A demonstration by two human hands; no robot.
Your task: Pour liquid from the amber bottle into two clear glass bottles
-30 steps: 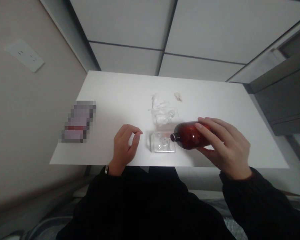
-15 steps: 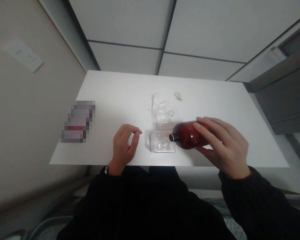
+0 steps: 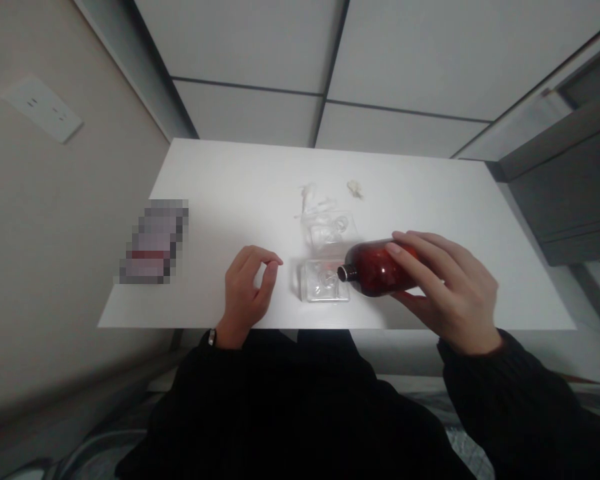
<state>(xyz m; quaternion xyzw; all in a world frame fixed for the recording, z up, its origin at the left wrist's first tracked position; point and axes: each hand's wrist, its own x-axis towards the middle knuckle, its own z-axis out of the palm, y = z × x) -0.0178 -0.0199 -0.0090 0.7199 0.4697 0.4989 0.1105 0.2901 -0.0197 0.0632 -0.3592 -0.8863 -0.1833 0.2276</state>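
Note:
My right hand (image 3: 455,293) is wrapped round a dark reddish-brown bottle (image 3: 380,268), tipped almost onto its side. Its uncapped mouth points left, over the right part of a small clear plastic box (image 3: 325,291). I cannot make out any liquid coming from it. My left hand (image 3: 247,287) is at the table's front, left of that box and apart from it. Its thumb and forefinger bend together into a ring, and nothing shows between them; the other fingers are mostly hidden. Just behind the box is a second clear plastic piece (image 3: 331,231).
Wispy whitish material (image 3: 309,198) and a small pale crumpled clump (image 3: 355,189) lie farther back on the white table (image 3: 460,220). A pixelated flat object (image 3: 153,241) lies at the left edge. A wall socket (image 3: 43,108) is on the left, panels behind.
Both hands and the bottle hold almost the same pose. The whole view has shifted very slightly; nothing has been picked up or let go.

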